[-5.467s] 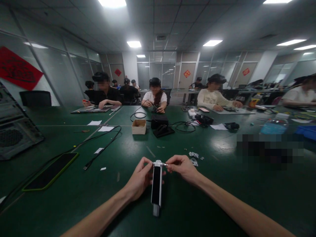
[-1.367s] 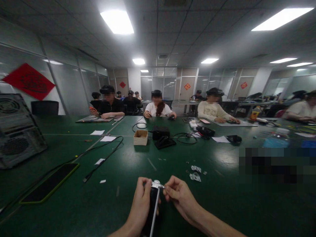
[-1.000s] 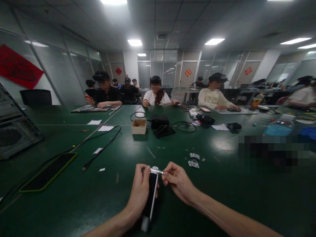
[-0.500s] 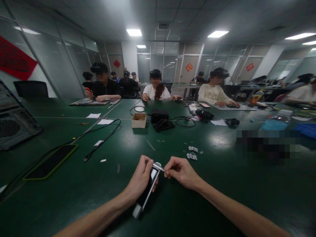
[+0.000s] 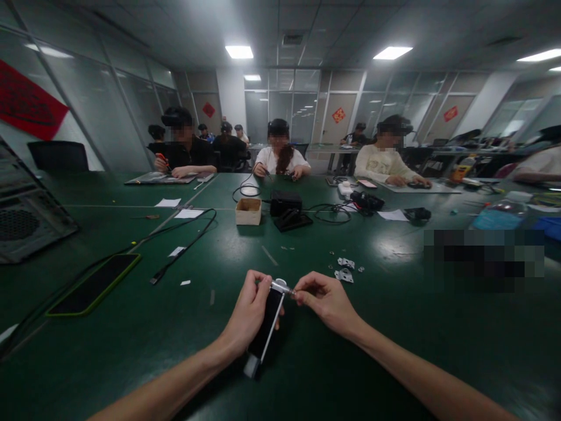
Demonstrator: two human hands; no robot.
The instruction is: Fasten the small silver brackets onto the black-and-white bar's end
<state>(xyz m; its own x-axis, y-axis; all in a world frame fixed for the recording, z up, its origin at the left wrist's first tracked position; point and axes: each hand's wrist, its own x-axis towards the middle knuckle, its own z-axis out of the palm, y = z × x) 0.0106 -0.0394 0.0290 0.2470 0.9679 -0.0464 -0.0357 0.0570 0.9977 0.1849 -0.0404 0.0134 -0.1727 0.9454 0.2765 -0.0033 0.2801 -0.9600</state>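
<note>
A long black device with silver edges and a silver top end stands tilted on the green table, its lower end toward me. My left hand is wrapped round its upper part. My right hand is closed in a pinch at a thin silver piece that sticks out sideways from the device's top. What the fingertips grip beyond that piece is too small to name.
Small metal brackets and screws lie just beyond my right hand. A phone in a green case and a black cable lie to the left, a computer case at far left. A cardboard box and black gear sit mid-table. Several people work across the table.
The device has tipped from upright to leaning, its lower end swinging left. Both hands have kept their hold at its top. The camera has bobbed up and down.
</note>
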